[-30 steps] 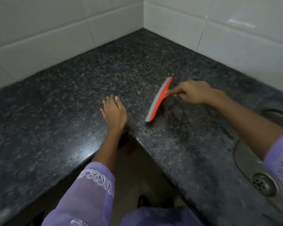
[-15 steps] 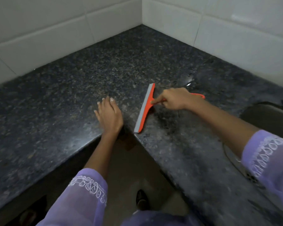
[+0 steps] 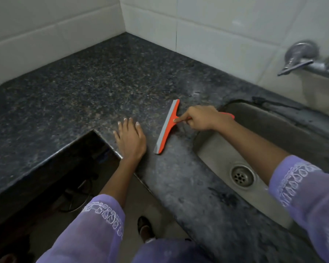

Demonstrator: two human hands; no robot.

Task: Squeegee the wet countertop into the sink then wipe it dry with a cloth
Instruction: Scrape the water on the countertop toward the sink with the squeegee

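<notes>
Squeegee [image 3: 167, 128] handle in right grip [image 3: 199, 118], blade leftward

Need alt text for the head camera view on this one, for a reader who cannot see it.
A person's right hand grips an orange squeegee with its blade on a dark speckled countertop, just left of a steel sink. The left hand rests flat on the counter beside it; white tiled walls stand behind.

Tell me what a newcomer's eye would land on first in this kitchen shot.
The bright orange squeegee stands out first, its blade lying on the dark speckled countertop just left of the sink, gripped by the right hand. Beside it, the left hand rests flat on the counter at the inner corner edge. A chrome tap juts from the white tiled wall above the sink.
</notes>
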